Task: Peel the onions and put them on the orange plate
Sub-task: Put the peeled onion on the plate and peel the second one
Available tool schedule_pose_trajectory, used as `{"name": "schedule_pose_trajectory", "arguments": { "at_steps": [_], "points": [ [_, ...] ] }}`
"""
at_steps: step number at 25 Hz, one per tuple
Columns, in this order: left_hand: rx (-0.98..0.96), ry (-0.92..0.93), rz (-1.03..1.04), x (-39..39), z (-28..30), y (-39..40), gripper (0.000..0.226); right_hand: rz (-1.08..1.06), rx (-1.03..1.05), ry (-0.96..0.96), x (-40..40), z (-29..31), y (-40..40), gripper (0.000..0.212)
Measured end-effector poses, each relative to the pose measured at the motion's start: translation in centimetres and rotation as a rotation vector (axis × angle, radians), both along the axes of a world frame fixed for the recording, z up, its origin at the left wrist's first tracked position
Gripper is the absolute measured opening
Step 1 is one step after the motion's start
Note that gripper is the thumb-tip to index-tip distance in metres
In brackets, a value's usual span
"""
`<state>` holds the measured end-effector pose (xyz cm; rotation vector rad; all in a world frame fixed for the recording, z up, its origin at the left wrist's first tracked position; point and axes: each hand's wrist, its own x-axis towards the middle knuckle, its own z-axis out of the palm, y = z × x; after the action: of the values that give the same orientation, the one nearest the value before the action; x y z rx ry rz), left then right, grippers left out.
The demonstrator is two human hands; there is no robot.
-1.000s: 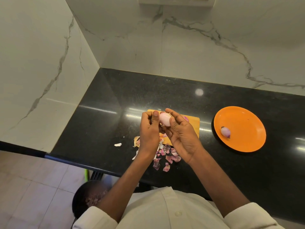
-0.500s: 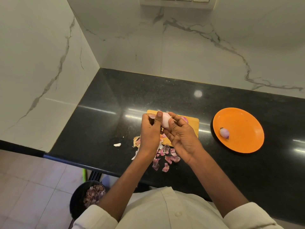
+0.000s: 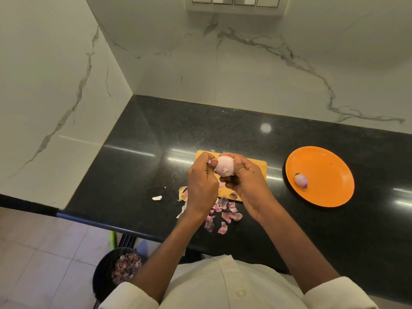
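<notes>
A pale pink, mostly peeled onion (image 3: 224, 167) is held above the small orange cutting board (image 3: 258, 167). My right hand (image 3: 246, 182) grips it from the right with thumb on top and fingers curled beneath. My left hand (image 3: 201, 181) is at its left side, thumb and fingers pinching a bit of skin at the onion's edge. To the right on the counter lies the orange plate (image 3: 325, 166) with one small peeled onion (image 3: 301, 180) on its left part.
Purple and pale onion skins (image 3: 223, 214) lie scattered on the black counter (image 3: 156, 166) near its front edge. A white scrap (image 3: 157, 198) lies to the left. A dark bin (image 3: 104, 270) holding peels stands on the floor below. Marble walls close the left and back.
The onion has been turned so its root end faces me. My left thumb and fingers have shifted to pinch skin at its left side. Both hands stay over the board.
</notes>
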<state>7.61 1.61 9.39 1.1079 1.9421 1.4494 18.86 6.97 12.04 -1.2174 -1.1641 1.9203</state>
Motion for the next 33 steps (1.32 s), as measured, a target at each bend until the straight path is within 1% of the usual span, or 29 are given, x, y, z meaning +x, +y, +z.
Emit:
{"name": "schedule_pose_trajectory", "arguments": {
  "at_steps": [1, 2, 3, 5, 6, 8, 9, 10, 11, 12, 14, 15, 17, 18, 19, 22, 24, 27, 28, 30, 31, 32, 33],
  "points": [
    [-0.007, 0.007, -0.032, -0.3, -0.3, 0.0, 0.024, 0.018, 0.061, -0.071, 0.2, 0.1, 0.4, 0.037],
    [-0.02, -0.046, -0.062, -0.5, -0.4, 0.0, 0.027, 0.038, 0.084, -0.108, 0.5, 0.3, 0.8, 0.039],
    [-0.034, -0.189, -0.083, -0.6, -0.2, 0.0, 0.03, 0.064, 0.065, -0.107, 0.9, 0.6, 1.2, 0.039],
    [-0.063, -0.54, -0.098, -0.5, 0.3, -0.1, 0.037, 0.108, -0.055, -0.027, 1.9, 1.2, 1.8, 0.038],
    [-0.072, -0.663, -0.1, -0.6, 0.6, -0.1, 0.036, 0.118, -0.108, 0.011, 2.2, 1.3, 1.9, 0.038],
    [-0.078, -0.757, -0.097, -0.9, 0.7, -0.1, 0.036, 0.104, -0.131, 0.006, 2.3, 0.8, 1.6, 0.041],
    [-0.077, -0.767, -0.098, -0.9, 0.8, -0.1, 0.04, 0.087, -0.109, -0.028, 2.1, 0.5, 1.4, 0.043],
    [-0.089, -0.758, -0.104, -0.9, 0.9, 0.0, 0.049, 0.074, -0.065, -0.08, 2.0, 0.2, 1.3, 0.044],
    [-0.115, -0.72, -0.124, -0.8, 0.8, 0.1, 0.058, 0.07, 0.002, -0.144, 1.8, 0.0, 1.2, 0.046],
    [-0.142, -0.661, -0.152, -0.5, 0.7, 0.2, 0.063, 0.077, 0.079, -0.209, 1.7, -0.1, 1.2, 0.048],
    [-0.154, -0.536, -0.173, 0.1, 0.2, 0.3, 0.057, 0.087, 0.193, -0.294, 1.4, -0.2, 1.2, 0.052],
    [-0.144, -0.51, -0.16, 0.3, 0.0, 0.3, 0.051, 0.078, 0.224, -0.321, 1.2, -0.1, 1.1, 0.054],
    [-0.132, -0.526, -0.111, 0.5, -0.1, 0.4, 0.041, 0.057, 0.233, -0.36, 0.9, 0.0, 1.2, 0.054],
    [-0.124, -0.562, -0.087, 0.5, -0.1, 0.4, 0.038, 0.046, 0.189, -0.336, 0.8, 0.1, 1.2, 0.054],
    [-0.116, -0.617, -0.07, 0.5, 0.1, 0.4, 0.034, 0.029, 0.107, -0.267, 0.7, 0.1, 1.2, 0.054],
    [-0.119, -0.826, -0.06, 0.7, 0.7, 0.5, 0.031, -0.033, -0.225, 0.048, 1.2, -0.3, 1.4, 0.057],
    [-0.13, -0.854, -0.05, 0.7, 0.4, 0.3, 0.031, -0.032, -0.361, 0.174, 1.4, -0.8, 1.3, 0.059],
    [-0.101, -0.872, -0.024, 0.6, -0.5, -0.1, 0.024, -0.01, -0.508, 0.362, 1.3, -1.6, 0.8, 0.059],
    [-0.097, -0.89, 0.006, 0.4, -0.7, -0.1, 0.024, -0.007, -0.564, 0.449, 1.3, -1.9, 0.7, 0.054],
    [-0.094, -0.985, 0.082, -0.1, -1.0, -0.2, 0.025, -0.033, -0.679, 0.631, 1.5, -2.4, 0.7, 0.037],
    [-0.114, -1.002, 0.107, -0.3, -1.1, -0.3, 0.025, -0.058, -0.705, 0.679, 1.7, -2.5, 0.8, 0.035],
    [-0.152, -0.947, 0.116, -0.5, -1.4, -0.5, 0.024, -0.076, -0.693, 0.682, 1.9, -2.5, 0.9, 0.038],
    [-0.201, -0.814, 0.11, -0.5, -1.7, -0.8, 0.022, -0.089, -0.648, 0.648, 2.0, -2.6, 1.1, 0.041]
  ]
}}
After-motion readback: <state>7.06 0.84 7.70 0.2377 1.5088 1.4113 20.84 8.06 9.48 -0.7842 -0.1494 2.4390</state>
